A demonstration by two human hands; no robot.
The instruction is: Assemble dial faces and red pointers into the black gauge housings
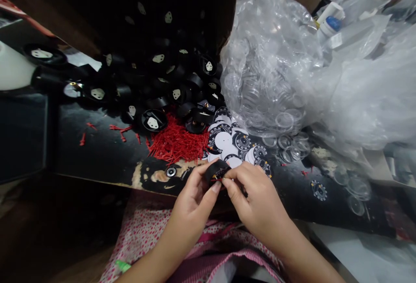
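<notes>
Above the table's front edge, my left hand [196, 198] is wrapped round a black gauge housing [216, 169] with a dark dial face inside. My right hand [255, 192] meets it from the right, thumb and finger pinched at the housing's rim, where a bit of red shows. Whether that red piece is a needle between the fingertips is too small to make out. Just beyond the hands lie printed dial discs [224, 141], some white side up, and a heap of red pointer needles [178, 140].
Black gauge housings [154, 120] pile up at the back left, below a large dark box [130, 10]. A plastic bag [260, 57] of clear round lenses stands at the back right, with loose lenses [292, 148] before it. One dial disc [318, 190] lies right; a small ring-shaped part [170, 172] lies left.
</notes>
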